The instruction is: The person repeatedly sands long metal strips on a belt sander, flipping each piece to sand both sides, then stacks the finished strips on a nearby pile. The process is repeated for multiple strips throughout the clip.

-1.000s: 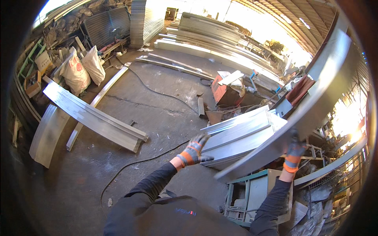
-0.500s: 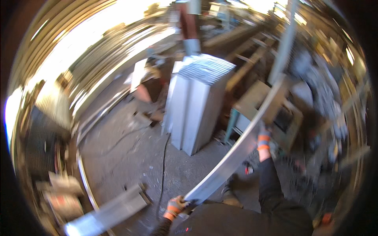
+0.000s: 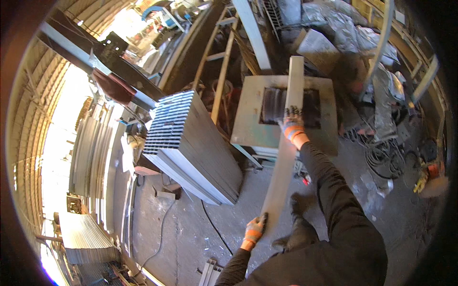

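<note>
A long, flat grey metal profile (image 3: 280,174) runs from in front of my body up over a worn, pale metal work table (image 3: 250,109). My left hand (image 3: 255,229), in a grey and orange work glove, grips its near end. Farther along, my right hand (image 3: 292,125), gloved the same way, is closed over the profile near the table's front part, its fingers lying across the top face. The far end of the profile lies above a dark rectangular recess (image 3: 306,114) in the table top.
A tall stack of metal profiles (image 3: 200,148) stands left of the table. A black cable (image 3: 214,224) crosses the floor, and more profiles (image 3: 210,273) lie near the lower edge. Coiled cables (image 3: 386,155) lie to the right. Behind are a wooden ladder-like frame (image 3: 222,78) and crumpled sheeting (image 3: 329,21).
My view has swung to the right. The profile has turned from a slant to nearly straight ahead, and its far end is now over the table. Both hands still hold it.
</note>
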Demonstrator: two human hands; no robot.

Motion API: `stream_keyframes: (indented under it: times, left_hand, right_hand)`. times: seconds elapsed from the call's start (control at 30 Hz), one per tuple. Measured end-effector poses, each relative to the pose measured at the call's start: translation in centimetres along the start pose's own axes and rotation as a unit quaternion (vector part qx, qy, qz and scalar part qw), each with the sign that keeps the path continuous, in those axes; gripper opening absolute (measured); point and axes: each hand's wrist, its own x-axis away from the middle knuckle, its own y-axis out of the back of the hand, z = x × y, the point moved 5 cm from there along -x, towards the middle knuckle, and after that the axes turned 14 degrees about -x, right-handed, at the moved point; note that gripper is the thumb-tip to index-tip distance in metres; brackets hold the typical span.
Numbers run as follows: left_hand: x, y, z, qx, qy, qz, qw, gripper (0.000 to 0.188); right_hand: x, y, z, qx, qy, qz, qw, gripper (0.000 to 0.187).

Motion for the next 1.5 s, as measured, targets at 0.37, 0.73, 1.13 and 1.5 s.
stream_keyframes:
  times: [0.37, 0.73, 1.13, 1.5]
  left_hand:
    - [-10.5, -1.4, -7.6, 0.039, 0.017, 0.059, 0.997, 0.084]
    - [9.1, -1.8, 7.1, 0.078, 0.038, 0.069, 0.994, 0.079]
    - [30.5, -7.9, 24.3, -0.017, -0.106, -0.041, 0.993, 0.059]
    - [35.4, -1.1, 17.3, -0.244, 0.072, -0.187, 0.949, 0.065]
  right_hand:
    - [-9.1, 3.7, -4.0, 0.015, 0.011, -0.113, 0.993, 0.092]
    - [13.3, 0.1, 4.5, -0.017, 0.044, -0.102, 0.994, 0.095]
    - [39.7, -4.0, 10.5, -0.083, 0.092, -0.139, 0.983, 0.098]
    - [36.4, -2.7, 11.0, -0.363, -0.018, -0.192, 0.912, 0.119]
